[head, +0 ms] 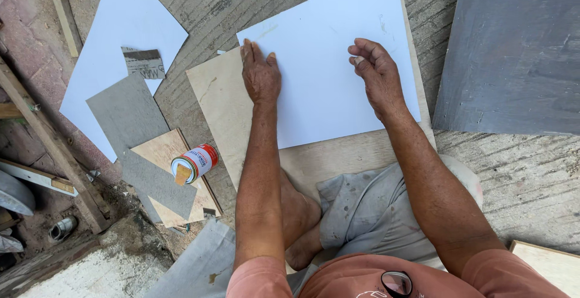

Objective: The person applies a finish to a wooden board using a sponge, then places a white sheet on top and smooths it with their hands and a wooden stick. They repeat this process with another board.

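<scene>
Both hands point(261, 74) point(376, 74) atop white sheet point(326, 86)

Head camera looks steeply down, close above the white sheet point(338, 62)

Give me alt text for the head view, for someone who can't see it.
Seen from above, a seated person presses the left hand flat on a white sheet lying on a plywood board, the right hand resting on it with fingers curled. A glue can lies to the left on grey sheets.
</scene>
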